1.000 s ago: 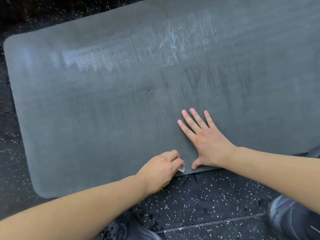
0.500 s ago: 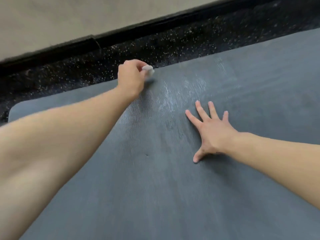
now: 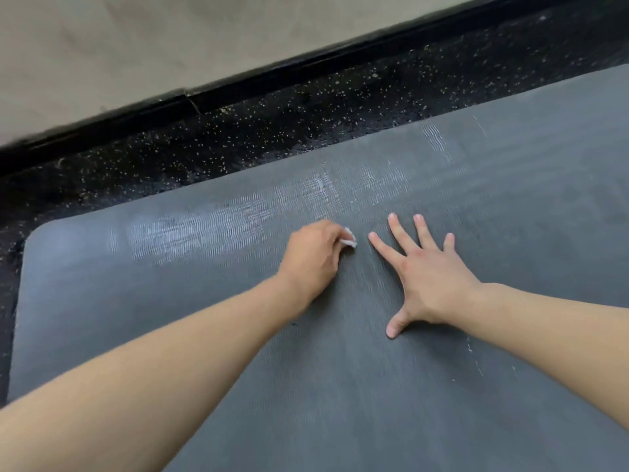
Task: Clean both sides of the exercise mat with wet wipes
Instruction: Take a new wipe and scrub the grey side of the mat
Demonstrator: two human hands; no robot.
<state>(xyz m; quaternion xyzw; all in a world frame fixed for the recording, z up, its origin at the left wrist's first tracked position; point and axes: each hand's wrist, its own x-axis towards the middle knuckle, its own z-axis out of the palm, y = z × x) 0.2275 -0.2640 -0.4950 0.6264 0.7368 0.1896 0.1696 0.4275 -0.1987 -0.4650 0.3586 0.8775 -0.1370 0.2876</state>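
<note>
The grey exercise mat [image 3: 204,301] lies flat on the floor and fills most of the view, with shiny wet streaks along its far part. My left hand [image 3: 315,258] grips a small crumpled white wet wipe [image 3: 349,240] and holds it against the mat near the middle. Only a bit of the wipe shows past my fingers. My right hand [image 3: 427,274] presses flat on the mat just right of the wipe, fingers spread.
Black rubber floor with pale speckles [image 3: 272,131] runs beyond the mat's far edge. A black baseboard [image 3: 238,86] and a beige wall [image 3: 136,46] stand behind it. The mat's rounded far-left corner [image 3: 37,236] is in view.
My left hand swept the wipe from the mat's near edge out to the far edge, then drew it back toward the middle. My right hand stays pressed flat on the mat.
</note>
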